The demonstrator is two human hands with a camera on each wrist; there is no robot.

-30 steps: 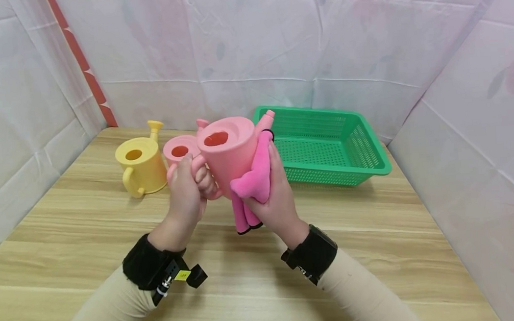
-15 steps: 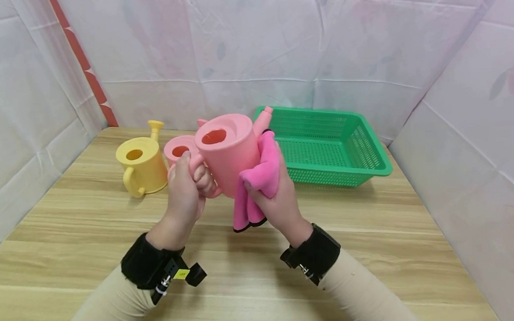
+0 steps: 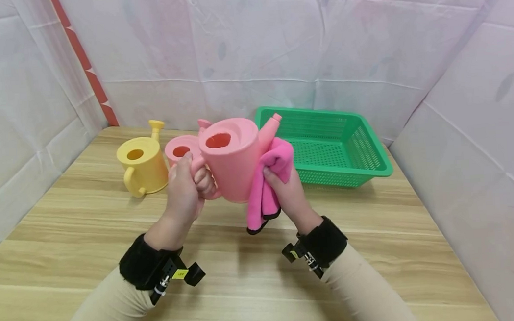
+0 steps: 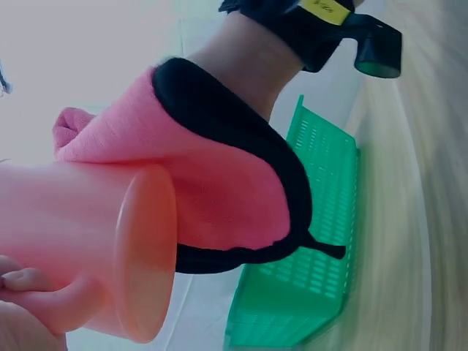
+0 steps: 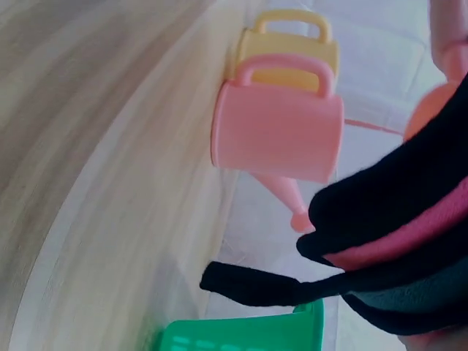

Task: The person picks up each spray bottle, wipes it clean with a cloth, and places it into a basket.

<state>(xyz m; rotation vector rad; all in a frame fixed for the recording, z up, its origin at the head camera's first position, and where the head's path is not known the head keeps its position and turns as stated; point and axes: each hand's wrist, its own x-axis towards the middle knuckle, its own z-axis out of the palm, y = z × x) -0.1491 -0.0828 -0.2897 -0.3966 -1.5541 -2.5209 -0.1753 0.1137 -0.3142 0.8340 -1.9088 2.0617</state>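
Note:
My left hand [image 3: 185, 189] grips the handle of a pink watering can [image 3: 235, 166], which is held up above the table and tilted slightly. In my right hand [image 3: 289, 195] is a bright pink cloth [image 3: 259, 199] with black edging, bunched near the can's spout side, its lower end hanging down. The left wrist view shows the cloth [image 4: 227, 190] against or close beside the can's body [image 4: 80, 212]. Black trim on the cloth [image 5: 395, 175] fills the right side of the right wrist view. The fingers of my right hand are partly hidden behind the cloth.
A yellow watering can [image 3: 144, 167] and a second pink watering can [image 3: 180, 146] stand on the wooden table [image 3: 229, 290] at the left. Behind my right hand sits a green plastic basket [image 3: 344, 177]. Pale fabric walls [image 3: 250, 43] enclose the table.
My right hand has moved the cloth right and slightly down from the can's side, uncovering more of its spout. My left hand keeps its grip, and the can has shifted only slightly.

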